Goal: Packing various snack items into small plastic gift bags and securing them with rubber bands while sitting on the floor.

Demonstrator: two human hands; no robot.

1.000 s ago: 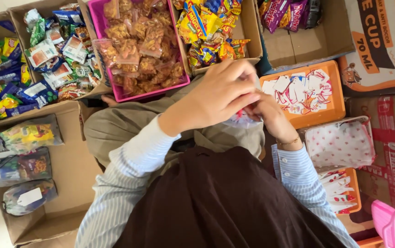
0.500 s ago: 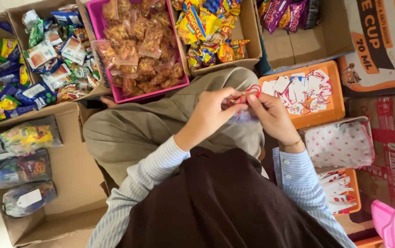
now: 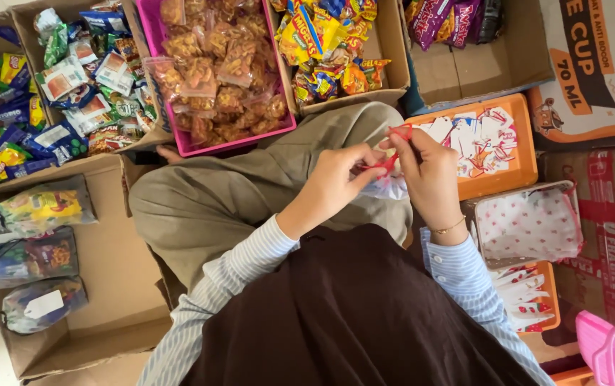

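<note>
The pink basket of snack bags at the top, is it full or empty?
Full: the pink basket is heaped to its rim with clear bags of brown snacks.

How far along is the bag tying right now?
Done: three filled, tagged bags lie in the cardboard box on the left. In hand: the left hand and right hand pinch a red string over a small clear bag. Left: loose tags remain in the orange tray.

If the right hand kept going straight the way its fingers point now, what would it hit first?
The right hand points up-frame, pinching a red string. Past the string, it would likely meet the orange tray of white cards, or its near edge; depth is unclear from above.
</note>
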